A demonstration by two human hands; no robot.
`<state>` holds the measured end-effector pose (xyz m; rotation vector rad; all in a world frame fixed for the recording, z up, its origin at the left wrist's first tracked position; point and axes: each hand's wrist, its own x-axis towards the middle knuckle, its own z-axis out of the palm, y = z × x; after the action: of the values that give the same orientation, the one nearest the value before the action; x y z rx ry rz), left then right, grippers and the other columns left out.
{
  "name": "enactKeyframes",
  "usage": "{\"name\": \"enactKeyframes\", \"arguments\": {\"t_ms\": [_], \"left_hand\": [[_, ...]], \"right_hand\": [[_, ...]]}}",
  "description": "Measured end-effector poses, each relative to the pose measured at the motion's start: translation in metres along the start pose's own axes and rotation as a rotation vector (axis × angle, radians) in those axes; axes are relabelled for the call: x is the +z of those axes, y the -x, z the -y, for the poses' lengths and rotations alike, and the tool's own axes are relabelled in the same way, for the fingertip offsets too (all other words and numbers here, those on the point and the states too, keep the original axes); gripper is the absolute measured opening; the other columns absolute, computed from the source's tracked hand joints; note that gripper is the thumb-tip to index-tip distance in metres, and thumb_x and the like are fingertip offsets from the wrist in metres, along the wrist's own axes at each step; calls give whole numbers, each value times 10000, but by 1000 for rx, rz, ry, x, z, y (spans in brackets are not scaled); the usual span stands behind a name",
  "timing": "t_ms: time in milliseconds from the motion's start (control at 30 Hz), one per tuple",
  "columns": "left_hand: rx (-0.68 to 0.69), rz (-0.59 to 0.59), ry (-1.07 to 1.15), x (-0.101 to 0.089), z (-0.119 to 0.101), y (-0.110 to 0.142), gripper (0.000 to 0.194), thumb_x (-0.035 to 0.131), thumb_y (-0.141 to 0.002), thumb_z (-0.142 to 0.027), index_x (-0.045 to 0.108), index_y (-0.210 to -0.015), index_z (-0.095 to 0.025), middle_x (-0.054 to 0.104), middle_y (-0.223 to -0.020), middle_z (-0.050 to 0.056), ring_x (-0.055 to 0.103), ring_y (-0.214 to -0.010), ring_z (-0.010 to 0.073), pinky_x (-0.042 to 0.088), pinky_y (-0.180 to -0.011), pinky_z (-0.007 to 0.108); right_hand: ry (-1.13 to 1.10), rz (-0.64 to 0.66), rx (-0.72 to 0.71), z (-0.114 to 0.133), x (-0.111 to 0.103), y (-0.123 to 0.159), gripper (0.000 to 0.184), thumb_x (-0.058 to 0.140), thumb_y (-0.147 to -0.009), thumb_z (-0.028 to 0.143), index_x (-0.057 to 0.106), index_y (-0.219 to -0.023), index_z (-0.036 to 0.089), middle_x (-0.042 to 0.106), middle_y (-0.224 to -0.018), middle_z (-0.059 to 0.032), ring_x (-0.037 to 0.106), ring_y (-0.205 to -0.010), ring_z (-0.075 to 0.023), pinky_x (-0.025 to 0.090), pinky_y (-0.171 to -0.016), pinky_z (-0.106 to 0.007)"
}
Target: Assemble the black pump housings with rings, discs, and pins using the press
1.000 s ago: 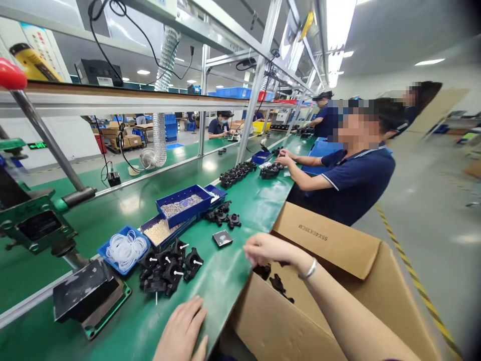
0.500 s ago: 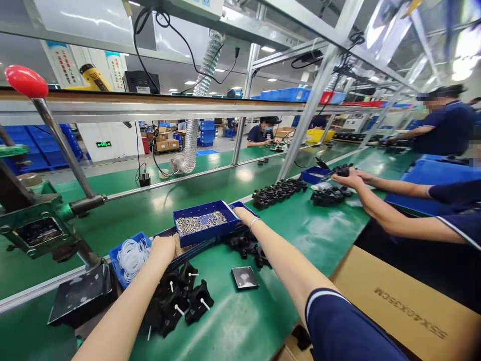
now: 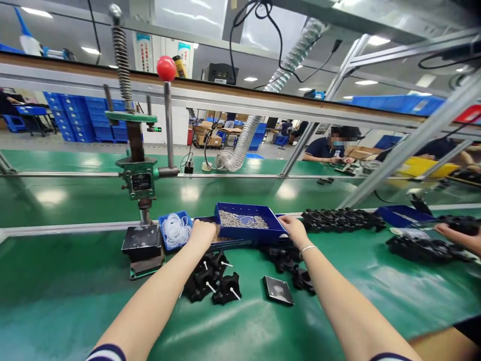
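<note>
My left hand (image 3: 203,234) reaches down into the left end of a long dark-blue tray (image 3: 235,244) with small brass-coloured parts; its fingers are hidden. A blue bin (image 3: 248,232) of small metal pins sits on top of that tray. At the bin's right end, my right hand (image 3: 293,230) has its fingers bent close together, tips hidden by the bin's edge; what they hold, if anything, does not show. Left of my left hand is a small blue bin of clear rings (image 3: 176,229). Black moulded parts with white pins (image 3: 228,289) lie below the tray, with more black parts (image 3: 283,259) under my right hand.
A lever press (image 3: 141,180) with a red knob stands at the left. A small dark square block (image 3: 278,290) lies on the green bench (image 3: 240,331). Rows of black parts (image 3: 341,220) extend rightward. A co-worker's hand (image 3: 460,237) is at the right edge.
My view has swung left, bringing the whole press into sight. My left hand stays at the tray; my right hand's fingers now show more at the bin's right end.
</note>
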<state>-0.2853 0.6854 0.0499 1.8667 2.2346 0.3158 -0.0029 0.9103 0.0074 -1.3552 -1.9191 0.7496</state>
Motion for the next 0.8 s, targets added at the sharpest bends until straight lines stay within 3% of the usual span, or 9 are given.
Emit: {"name": "enactKeyframes", "arguments": {"t_ms": [167,300,400,500,600,700,800], "left_hand": [[-30,-82,304,-28,-1,23,312,648,-943,-351,631,-1187,-157,644,-1235,100,641,-1093,243,545,-943,475],[15,-141,668,-41,2,75,173,618,-945,-311,700,-981,-163,690,-1141,102,615,-1119,244,467,-1019,444],[4,-54,994,-26,4,127,231,656,-894,-399,711,-951,-182,728,-936,79,660,-918,212,504,-888,361],[-64,123,1289,2,3,168,362,756,-776,-496,692,-912,-167,707,-817,54,626,-711,148,502,-703,278],[-134,259,1500,25,-1,187,441,828,-693,-540,667,-775,-138,651,-733,31,547,-609,83,465,-630,217],[-184,313,1647,33,-4,190,451,869,-668,-522,663,-772,-135,613,-712,2,523,-588,54,449,-607,180],[-213,317,1752,32,-4,190,426,890,-668,-478,657,-779,-139,596,-704,-18,519,-579,42,454,-602,162]], "right_hand": [[-402,-269,77,38,-18,34,221,564,-982,335,595,-894,135,647,-770,-13,657,-629,-122,570,-621,-271],[-669,-373,54,68,-45,93,272,589,-897,444,504,-815,199,628,-707,7,642,-530,-111,546,-522,-232],[-807,-260,75,89,-38,162,381,732,-778,516,527,-896,218,660,-751,24,609,-504,-94,532,-477,-215],[-892,-12,148,113,-5,237,433,847,-688,476,603,-903,189,701,-780,-20,631,-537,-115,560,-509,-248],[-957,199,213,138,30,294,394,855,-705,457,653,-875,164,731,-820,-66,652,-564,-134,569,-543,-275],[-1033,338,224,157,51,322,318,818,-777,441,676,-879,175,728,-787,-40,653,-596,-122,556,-582,-254],[-1048,376,203,167,60,327,275,798,-814,421,685,-874,178,695,-679,-6,646,-583,-119,548,-583,-243]]}}
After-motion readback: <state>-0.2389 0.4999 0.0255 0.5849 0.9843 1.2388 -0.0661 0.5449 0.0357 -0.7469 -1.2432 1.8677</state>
